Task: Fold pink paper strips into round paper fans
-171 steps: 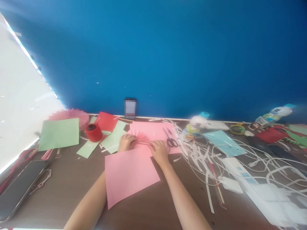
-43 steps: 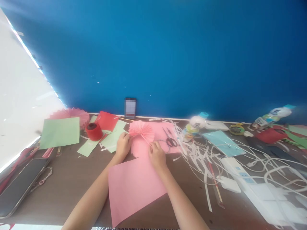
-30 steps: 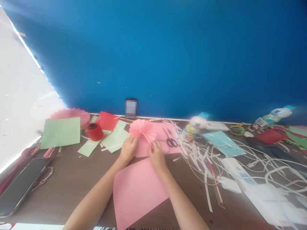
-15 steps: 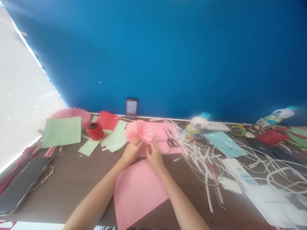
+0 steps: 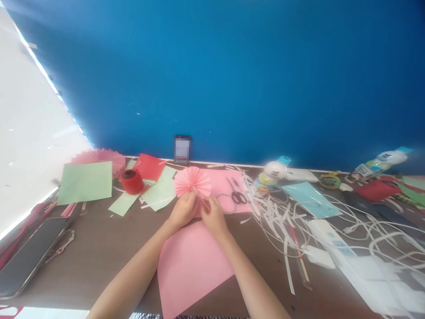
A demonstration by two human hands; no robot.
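A pleated pink paper fan [image 5: 191, 179], spread into a rosette, lies at the middle of the table. At its lower edge my left hand [image 5: 184, 209] is closed, fingers pinching the folded paper. My right hand [image 5: 213, 216] is closed close beside it, fingertips pinched at the fan's lower right edge. The exact spot between the fingertips is partly hidden. Under the fan and to its right lies a pink sheet [image 5: 222, 179] with black-handled scissors [image 5: 238, 197] on it. A larger pink sheet [image 5: 194, 270] with a curved edge lies below my wrists.
Left are green paper [image 5: 85, 182], a red tape roll [image 5: 132, 181], another pink fan [image 5: 114, 161] and a phone [image 5: 33, 257]. Right are white paper strips [image 5: 275, 217], a bottle [image 5: 270, 173], a blue packet [image 5: 312, 199], tangled cables and a power strip [image 5: 335, 243]. A small framed screen [image 5: 182, 149] leans against the wall.
My fingers have shifted slightly at the fan's lower edge, the right hand a little lower and to the left. The other things lie as before.
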